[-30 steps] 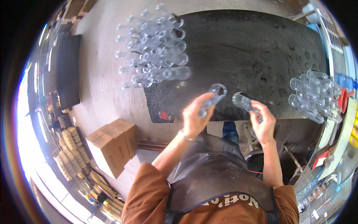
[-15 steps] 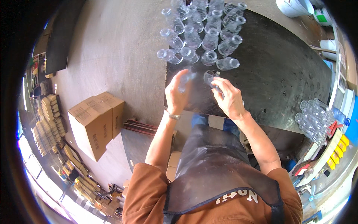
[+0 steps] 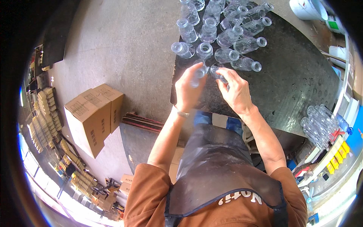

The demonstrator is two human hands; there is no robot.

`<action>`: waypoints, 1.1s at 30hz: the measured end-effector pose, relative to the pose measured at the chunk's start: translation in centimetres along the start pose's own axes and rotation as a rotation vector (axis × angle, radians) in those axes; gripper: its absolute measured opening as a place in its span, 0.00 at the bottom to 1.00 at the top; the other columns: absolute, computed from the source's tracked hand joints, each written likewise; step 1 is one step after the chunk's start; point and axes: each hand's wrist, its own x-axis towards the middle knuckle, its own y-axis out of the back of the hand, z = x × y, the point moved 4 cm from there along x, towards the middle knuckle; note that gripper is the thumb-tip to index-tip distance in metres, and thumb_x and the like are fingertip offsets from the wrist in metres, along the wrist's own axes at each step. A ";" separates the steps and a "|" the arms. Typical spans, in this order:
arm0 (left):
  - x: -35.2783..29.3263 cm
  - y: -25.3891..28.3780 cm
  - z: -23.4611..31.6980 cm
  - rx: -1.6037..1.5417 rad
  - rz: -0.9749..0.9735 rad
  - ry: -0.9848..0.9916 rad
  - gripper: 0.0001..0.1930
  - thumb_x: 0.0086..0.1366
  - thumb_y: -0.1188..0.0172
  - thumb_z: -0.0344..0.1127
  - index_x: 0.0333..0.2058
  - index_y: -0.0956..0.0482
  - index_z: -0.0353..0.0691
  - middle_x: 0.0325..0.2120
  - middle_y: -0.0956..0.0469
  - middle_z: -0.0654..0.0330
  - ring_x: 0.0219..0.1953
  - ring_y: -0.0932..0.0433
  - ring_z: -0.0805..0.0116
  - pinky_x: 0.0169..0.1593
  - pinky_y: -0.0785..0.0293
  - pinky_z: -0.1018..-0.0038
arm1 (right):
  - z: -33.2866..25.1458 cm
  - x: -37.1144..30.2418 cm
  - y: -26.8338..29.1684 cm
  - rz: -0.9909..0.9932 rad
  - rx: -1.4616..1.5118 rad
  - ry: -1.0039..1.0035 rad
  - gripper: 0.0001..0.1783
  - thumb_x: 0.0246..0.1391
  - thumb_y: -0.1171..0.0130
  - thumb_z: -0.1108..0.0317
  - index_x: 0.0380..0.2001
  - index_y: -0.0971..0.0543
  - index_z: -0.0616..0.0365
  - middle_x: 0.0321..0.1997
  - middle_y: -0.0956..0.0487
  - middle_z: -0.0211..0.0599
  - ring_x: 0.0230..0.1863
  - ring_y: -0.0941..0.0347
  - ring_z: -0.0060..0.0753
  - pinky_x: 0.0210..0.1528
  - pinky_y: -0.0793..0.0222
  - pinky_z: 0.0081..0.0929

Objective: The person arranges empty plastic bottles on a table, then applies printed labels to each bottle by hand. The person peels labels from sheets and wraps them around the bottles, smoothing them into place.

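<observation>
Each of my hands grips a clear glass bottle over the near part of a dark table (image 3: 281,89). My left hand (image 3: 189,85) is closed round one glass bottle (image 3: 197,76), slightly blurred, its mouth toward me. The fingers of my right hand (image 3: 235,89) wrap a second glass bottle (image 3: 214,70), partly hidden behind them. Just beyond both hands, several clear glass bottles stand close together in rows, the nearest ones being a bottle (image 3: 204,50) straight ahead and a bottle (image 3: 246,64) at the right.
More clear bottles (image 3: 319,125) are grouped at the table's right edge, near yellow bins (image 3: 338,158). Brown cardboard boxes (image 3: 94,113) stand on the left. White buckets (image 3: 309,9) are at the far right. A dark board (image 3: 140,142) lies low at left.
Both hands, still holding bottles, have come closer together and nearer the standing rows. My view has shifted, so the table and rows appear farther right.
</observation>
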 end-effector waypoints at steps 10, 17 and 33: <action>-0.7 4.4 -1.8 -0.005 0.208 0.042 0.21 0.54 0.37 0.19 0.48 0.20 0.38 0.47 0.20 0.55 0.33 0.19 0.70 0.42 0.21 0.74 | 0.4 -1.5 3.8 0.234 0.040 0.039 0.16 0.51 0.29 0.69 0.42 0.22 0.57 0.37 0.20 0.35 0.25 0.26 0.26 0.26 0.27 0.22; 1.1 3.5 -5.3 -0.144 0.400 0.014 0.07 0.62 0.41 0.20 0.38 0.22 0.35 0.38 0.21 0.57 0.35 0.17 0.69 0.43 0.23 0.75 | 2.3 -2.0 2.8 0.290 0.088 0.123 0.09 0.53 0.32 0.75 0.36 0.22 0.56 0.28 0.23 0.34 0.25 0.27 0.31 0.26 0.31 0.25; 2.0 1.8 -5.4 -0.033 0.415 0.014 0.12 0.61 0.35 0.25 0.43 0.22 0.36 0.37 0.20 0.58 0.39 0.19 0.69 0.48 0.24 0.72 | 3.9 -1.0 2.5 0.355 0.121 0.132 0.11 0.50 0.31 0.77 0.35 0.21 0.55 0.29 0.21 0.33 0.27 0.24 0.30 0.28 0.30 0.24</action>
